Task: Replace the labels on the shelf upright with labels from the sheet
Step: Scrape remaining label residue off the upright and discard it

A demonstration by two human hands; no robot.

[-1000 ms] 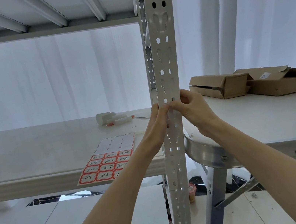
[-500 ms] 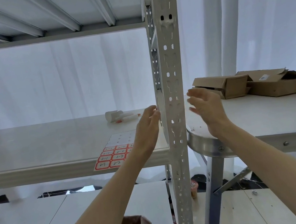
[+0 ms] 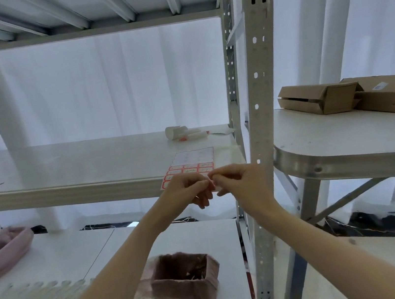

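The grey perforated shelf upright [image 3: 258, 88] runs top to bottom right of centre; I make out no label on it. The label sheet [image 3: 194, 161] lies on the white middle shelf [image 3: 64, 167] beside the upright, with blank cells at the back and red-bordered labels at the front. My left hand [image 3: 189, 192] and my right hand [image 3: 244, 184] meet fingertip to fingertip in front of the sheet's near edge and hide it. Both have curled, pinched fingers. Whether a label sits between them is too blurred to tell.
A white roll and a red-tipped marker [image 3: 186, 133] lie at the back of the middle shelf. A brown square box [image 3: 186, 283] and a pink pouch [image 3: 2, 247] sit on the lower shelf. Two cardboard boxes [image 3: 353, 96] rest on the round-edged table at the right.
My hands left the upright, opened apart beside it, then dropped and came together at the front of the label sheet. My view tilted so the lower shelf shows.
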